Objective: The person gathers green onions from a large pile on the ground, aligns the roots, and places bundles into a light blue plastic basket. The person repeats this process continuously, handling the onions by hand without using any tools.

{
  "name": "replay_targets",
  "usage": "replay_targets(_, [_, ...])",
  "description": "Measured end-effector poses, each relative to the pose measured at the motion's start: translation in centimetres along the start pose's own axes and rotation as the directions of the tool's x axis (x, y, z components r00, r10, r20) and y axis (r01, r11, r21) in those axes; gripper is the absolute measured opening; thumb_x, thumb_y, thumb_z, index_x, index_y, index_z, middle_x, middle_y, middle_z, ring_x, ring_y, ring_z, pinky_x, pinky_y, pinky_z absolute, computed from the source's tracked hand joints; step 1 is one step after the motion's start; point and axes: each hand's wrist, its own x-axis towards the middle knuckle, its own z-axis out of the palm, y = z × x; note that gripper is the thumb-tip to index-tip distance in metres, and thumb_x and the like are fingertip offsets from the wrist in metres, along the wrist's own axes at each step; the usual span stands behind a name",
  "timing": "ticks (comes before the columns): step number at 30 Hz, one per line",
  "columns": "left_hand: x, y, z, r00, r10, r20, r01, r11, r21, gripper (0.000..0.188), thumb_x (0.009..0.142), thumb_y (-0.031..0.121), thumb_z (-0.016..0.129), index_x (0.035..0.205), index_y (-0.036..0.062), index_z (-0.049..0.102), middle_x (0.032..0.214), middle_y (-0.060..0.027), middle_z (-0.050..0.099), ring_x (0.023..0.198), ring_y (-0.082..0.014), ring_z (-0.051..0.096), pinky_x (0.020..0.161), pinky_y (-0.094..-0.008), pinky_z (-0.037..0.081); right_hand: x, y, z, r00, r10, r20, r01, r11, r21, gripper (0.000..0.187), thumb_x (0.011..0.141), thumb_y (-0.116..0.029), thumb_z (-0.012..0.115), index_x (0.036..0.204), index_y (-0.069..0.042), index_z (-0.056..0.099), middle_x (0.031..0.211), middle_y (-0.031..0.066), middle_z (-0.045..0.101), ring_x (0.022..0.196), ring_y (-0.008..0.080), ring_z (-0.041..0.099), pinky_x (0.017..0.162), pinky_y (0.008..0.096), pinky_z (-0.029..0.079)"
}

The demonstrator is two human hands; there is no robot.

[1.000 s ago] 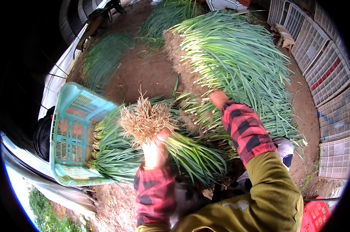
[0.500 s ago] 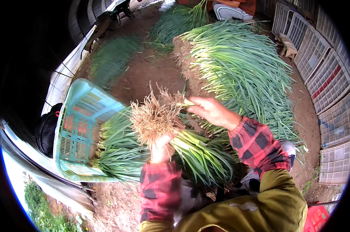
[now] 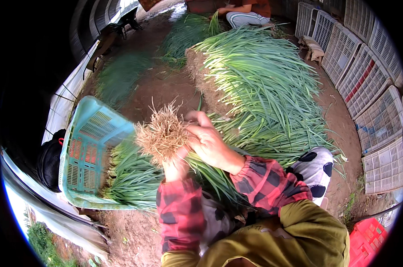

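My left hand (image 3: pixel 176 165) is wrapped round a bunch of green garlic, its bushy tan roots (image 3: pixel 162 135) facing up and left and its leaves (image 3: pixel 212 175) hanging toward my lap. Pressed to the bunch just below the roots is my right hand (image 3: pixel 208 142), fingers curled in on the stalks; its fingertips are partly hidden and a little blurred. To the left, more green garlic (image 3: pixel 132 175) lies in a turquoise plastic crate (image 3: pixel 70 178). A large heap of green garlic (image 3: pixel 259 75) spreads beyond my right hand, root ends toward the left.
White slatted crates (image 3: pixel 359 84) line the right side. Another person (image 3: pixel 250 13) crouches at the far end by more green stalks (image 3: pixel 183 35). A red crate (image 3: pixel 367 242) sits at the lower right. A black bag-like thing (image 3: pixel 50 155) is beside the turquoise crate.
My right hand, which held a stalk out beside the roots, has come down and left onto the bunch. The view has shifted slightly, and my right-hand knee shows more.
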Motion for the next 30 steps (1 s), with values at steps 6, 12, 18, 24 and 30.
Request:
replay_targets(6, [-0.9,0.5,-0.2,0.995,0.014,-0.096,-0.014,1.0,-0.004,0.063,0.072,0.017,0.078,0.128,0.007,0.049,0.12,-0.0043,0.056,0.108,-0.0192,0.055,0.095,-0.0338,0.045,-0.6,0.1,1.7,0.959,0.199,0.202,-0.281,0.775,0.567,0.037,0.096,-0.026,0.051,0.123,0.0,0.056,0.137,0.0196,0.046,0.123,0.0295,0.047,0.104,0.037,0.036])
replay_targets(12, [0.5,1.9,-2.3,0.981,-0.185,-0.056,0.178,0.977,-0.119,0.04,0.071,0.011,0.076,0.105,0.003,0.056,0.09,-0.0083,0.062,0.082,-0.0217,0.058,0.074,-0.0337,0.05,-4.5,10.2,1.6,0.831,0.367,0.417,-0.453,0.883,0.125,0.048,0.098,-0.039,0.047,0.127,-0.001,0.054,0.12,0.0142,0.062,0.109,0.0268,0.059,0.094,0.038,0.045])
replay_targets(18, [1.0,0.9,-2.0,0.956,-0.191,-0.221,0.201,0.979,0.021,0.044,0.069,0.011,0.077,0.107,0.0022,0.056,0.092,-0.0093,0.062,0.082,-0.0223,0.06,0.075,-0.0347,0.051,-7.5,26.5,-6.1,0.687,0.72,0.105,-0.384,0.481,-0.788,0.035,0.074,0.004,0.056,0.108,0.002,0.063,0.103,0.0226,0.064,0.087,0.0352,0.065,0.083,0.0393,0.051])
replay_targets(24, [1.3,0.7,-1.6,0.948,-0.212,-0.238,0.226,0.974,0.03,0.046,0.069,0.009,0.076,0.109,0.0023,0.056,0.094,-0.0095,0.061,0.082,-0.0223,0.06,0.076,-0.0353,0.052,-10.4,29.7,-3.9,0.953,0.226,0.202,-0.127,0.904,-0.409,0.045,0.072,0.001,0.056,0.116,0.0,0.06,0.109,0.0218,0.062,0.1,0.0343,0.06,0.09,0.0393,0.048])
replay_targets(30, [2.3,-0.6,-1.3,0.956,-0.241,-0.169,0.257,0.964,0.076,0.054,0.066,0.015,0.081,0.111,0.002,0.055,0.094,-0.0095,0.062,0.083,-0.0235,0.062,0.076,-0.0359,0.053,-14.8,36.2,-1.3,0.846,0.367,0.386,-0.113,0.832,-0.542,0.038,0.079,-0.004,0.052,0.117,-0.006,0.055,0.114,0.0173,0.06,0.112,0.0355,0.053,0.096,0.0431,0.043])
